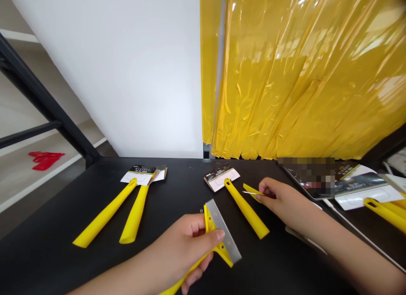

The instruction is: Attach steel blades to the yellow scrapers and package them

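My left hand [193, 242] is closed around a yellow scraper [218, 235] near its head. A wide metal blade [223, 229] lies along the scraper's head, and my thumb presses beside it. My right hand [274, 195] is closed, pinching a small yellow strip [250, 188] together with a thin pale metal sliver; their exact kind is unclear. Between the hands lies a yellow handle [249, 212] with a printed card [222, 177] at its far end. Close to the scraper rests a tiny ring-shaped part [201, 210].
Two more yellow handles [103, 214] with cards lie at left on the black table [177, 176]. At right are a dark-screened device [294, 180], a white cable [352, 225] and carded handles [387, 214]. Yellow plastic film [285, 75] hangs behind. A red item [46, 159] sits on a shelf.
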The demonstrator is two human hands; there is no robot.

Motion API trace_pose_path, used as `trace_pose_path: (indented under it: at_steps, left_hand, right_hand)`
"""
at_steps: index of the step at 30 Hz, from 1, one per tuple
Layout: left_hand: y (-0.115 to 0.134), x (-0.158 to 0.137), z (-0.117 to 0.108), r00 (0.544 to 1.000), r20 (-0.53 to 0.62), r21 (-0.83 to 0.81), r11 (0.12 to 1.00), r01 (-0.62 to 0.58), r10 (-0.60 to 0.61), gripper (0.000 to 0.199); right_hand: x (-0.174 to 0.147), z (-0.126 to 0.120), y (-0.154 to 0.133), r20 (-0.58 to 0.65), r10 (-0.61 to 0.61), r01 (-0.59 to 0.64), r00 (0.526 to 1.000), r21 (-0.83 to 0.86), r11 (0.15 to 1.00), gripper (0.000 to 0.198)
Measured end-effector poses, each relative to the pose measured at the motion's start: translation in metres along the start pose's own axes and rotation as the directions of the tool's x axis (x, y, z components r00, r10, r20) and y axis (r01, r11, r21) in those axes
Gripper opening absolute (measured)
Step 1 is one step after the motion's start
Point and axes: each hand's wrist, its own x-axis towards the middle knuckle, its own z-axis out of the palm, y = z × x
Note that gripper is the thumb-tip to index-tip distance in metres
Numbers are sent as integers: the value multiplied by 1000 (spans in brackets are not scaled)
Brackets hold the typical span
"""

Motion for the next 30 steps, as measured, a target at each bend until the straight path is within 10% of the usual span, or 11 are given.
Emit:
trace_pose_path:
  at_steps: [9,30]
  left_hand:
    - [1,1,6,1000,15,-47,999,-26,26,36]
    - [2,-1,25,997,-57,-311,947,-73,58,51]
  right_hand:
    - [-49,22,-62,320,-194,-29,927,579,815,38]
    - [-48,51,-57,345,-154,-176,926,755,632,45]
